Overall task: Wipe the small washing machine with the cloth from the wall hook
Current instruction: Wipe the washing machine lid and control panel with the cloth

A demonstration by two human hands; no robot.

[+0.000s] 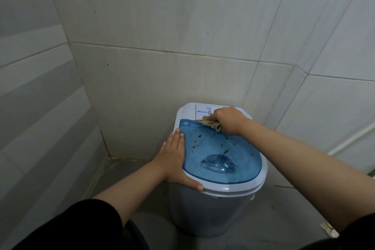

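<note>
Pale tiled walls [162, 16] close in on three sides and meet a grey floor [284, 209], forming a tight corner where the small washing machine [207, 211] stands, pushed close to the far wall. Its white body is round and bucket-like, light enough, I judge, to slide or rock under a firm rub, which would explain why one hand steadies it while the other works.

On top sits a clear blue lid [221, 156] with a moulded dip near its near edge. Dark greenish spots are scattered over the lid's middle and far part, so most of the wiping looks yet to be done. Behind the lid, at the far side, is a white control panel [205, 110] with a small blue logo.

The left hand [174, 158] lies flat and open against the machine's left rim, fingers stretched toward the far wall and thumb hooked along the near rim; it grips nothing, only braces the tub so it does not shift.

The right hand [229, 119] is clenched around a beige cloth [210, 124], bunched into a wad so pressure goes straight down. The cloth touches the far edge of the lid, where it meets the panel, a sensible place to start before drawing toward the spots.

A white pipe [353, 138] runs low along the right wall.
</note>
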